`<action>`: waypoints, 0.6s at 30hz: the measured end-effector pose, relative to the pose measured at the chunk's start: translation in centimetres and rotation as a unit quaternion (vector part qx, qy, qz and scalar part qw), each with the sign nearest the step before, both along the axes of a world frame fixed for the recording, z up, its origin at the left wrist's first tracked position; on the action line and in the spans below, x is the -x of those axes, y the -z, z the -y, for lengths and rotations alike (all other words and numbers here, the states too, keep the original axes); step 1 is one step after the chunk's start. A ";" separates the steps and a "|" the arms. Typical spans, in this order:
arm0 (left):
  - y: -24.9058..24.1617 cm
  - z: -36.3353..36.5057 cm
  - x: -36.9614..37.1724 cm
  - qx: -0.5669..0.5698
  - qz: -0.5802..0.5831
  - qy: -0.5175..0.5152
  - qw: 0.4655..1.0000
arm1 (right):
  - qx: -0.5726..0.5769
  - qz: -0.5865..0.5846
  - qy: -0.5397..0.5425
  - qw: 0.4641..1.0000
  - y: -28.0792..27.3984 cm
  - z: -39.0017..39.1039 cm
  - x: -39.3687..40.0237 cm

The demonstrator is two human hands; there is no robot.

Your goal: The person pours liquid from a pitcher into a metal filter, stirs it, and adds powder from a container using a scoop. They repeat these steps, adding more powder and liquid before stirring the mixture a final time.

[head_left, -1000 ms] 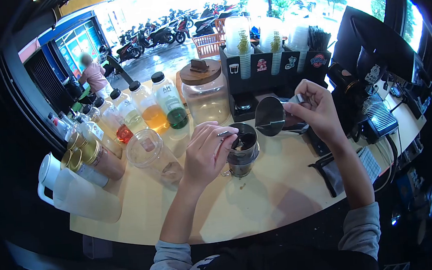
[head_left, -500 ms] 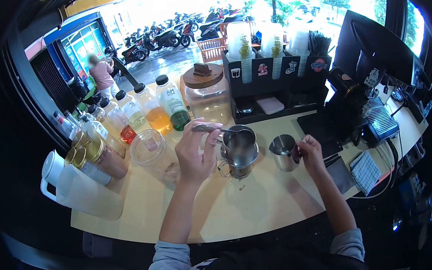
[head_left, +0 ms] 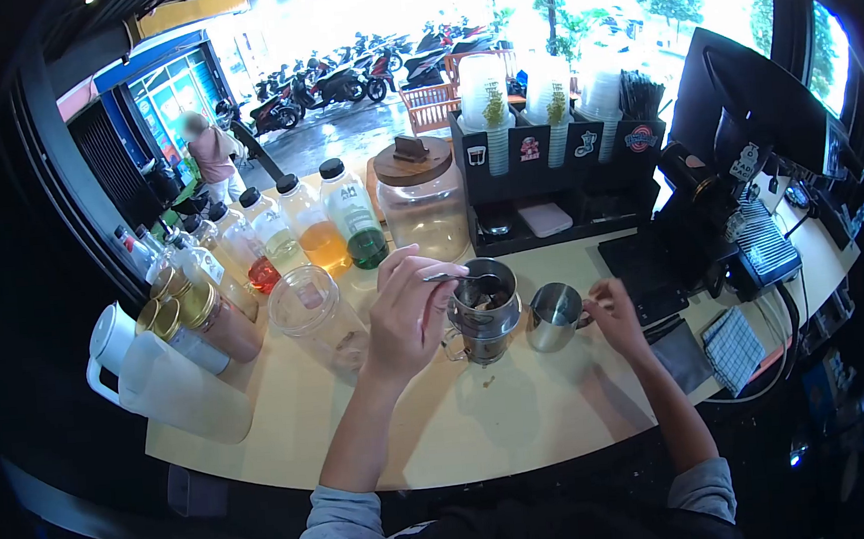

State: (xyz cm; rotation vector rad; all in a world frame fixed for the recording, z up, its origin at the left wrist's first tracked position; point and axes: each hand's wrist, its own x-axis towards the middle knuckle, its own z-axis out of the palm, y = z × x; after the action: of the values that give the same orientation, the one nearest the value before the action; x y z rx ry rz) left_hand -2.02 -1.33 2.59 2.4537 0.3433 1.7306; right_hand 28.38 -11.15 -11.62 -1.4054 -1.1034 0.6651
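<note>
Pitcher (head_left: pixel 553 334) nearer metal cup (head_left: pixel 493 321), gap slimmer

The person wore pale grey sleeves (head_left: pixel 342 536), faintly speckled on the left and turned back into broad, creased cuffs (head_left: pixel 699 483). A dark garment (head_left: pixel 570 520) showed between them, bearing a small, irregular white mark (head_left: pixel 416 527) beside the left sleeve. The left hand (head_left: pixel 407 316) and right hand (head_left: pixel 618 319) were bare up to the cuffs.
</note>
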 end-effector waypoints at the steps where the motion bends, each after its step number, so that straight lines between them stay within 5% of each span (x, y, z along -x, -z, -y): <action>1: -0.1 0.1 -0.2 -0.017 -0.011 0.002 1.000 | -0.062 0.152 0.032 0.986 -3.4 0.4 1.5; 2: -0.3 0.2 -0.4 -0.034 -0.022 0.004 0.999 | -0.123 0.300 0.064 0.944 -6.7 0.7 3.1; 6: -1.0 0.9 -2.1 -0.105 -0.119 0.010 0.987 | -0.209 0.208 -0.175 0.939 -15.8 2.1 9.9; 9: -0.8 1.1 -2.6 -0.107 -0.113 0.013 0.988 | -0.315 0.316 -0.153 0.882 -16.8 0.5 11.1; 16: 0.1 0.2 -1.3 -0.021 -0.098 0.074 0.992 | -0.287 0.326 -0.156 0.887 -16.5 0.9 11.5; 18: 1.3 -0.7 -1.1 0.098 -0.010 0.028 0.995 | -0.297 0.316 -0.142 0.890 -17.0 1.4 11.1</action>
State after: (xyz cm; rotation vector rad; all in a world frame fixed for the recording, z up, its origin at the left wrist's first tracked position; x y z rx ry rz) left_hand -0.95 -0.65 1.28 2.3205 0.4211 1.5712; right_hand 17.33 -12.52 5.33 -0.9316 -1.8656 0.0121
